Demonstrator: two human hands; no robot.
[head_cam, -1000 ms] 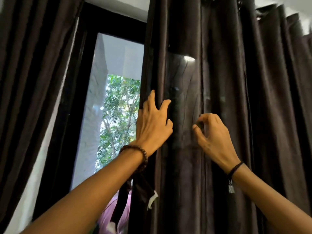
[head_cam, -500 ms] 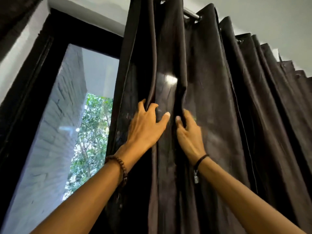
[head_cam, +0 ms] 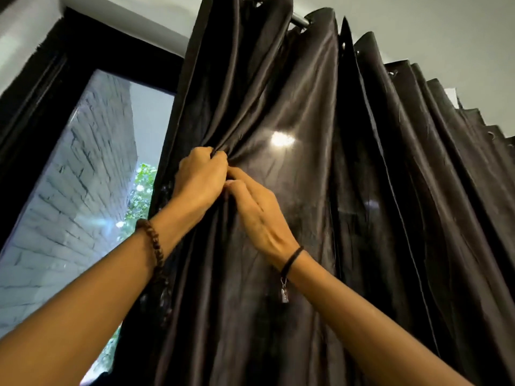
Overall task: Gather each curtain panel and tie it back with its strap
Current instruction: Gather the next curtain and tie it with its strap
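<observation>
A dark brown satin curtain panel hangs in folds from a metal rod and fills the middle and right of the view. My left hand grips a bunch of the panel's fabric near its left edge, fingers curled into the cloth. My right hand lies against the curtain just below and right of the left hand, its fingertips touching the gathered fold; whether they pinch the cloth is hidden. No tie-back strap shows.
Left of the panel is a black-framed window with a white brick wall and green foliage outside. The white ceiling is above. More curtain folds run off to the right.
My left hand has gone from flat on the curtain to a fist bunching the fabric. My right hand has moved left to meet it. The view has tilted upward.
</observation>
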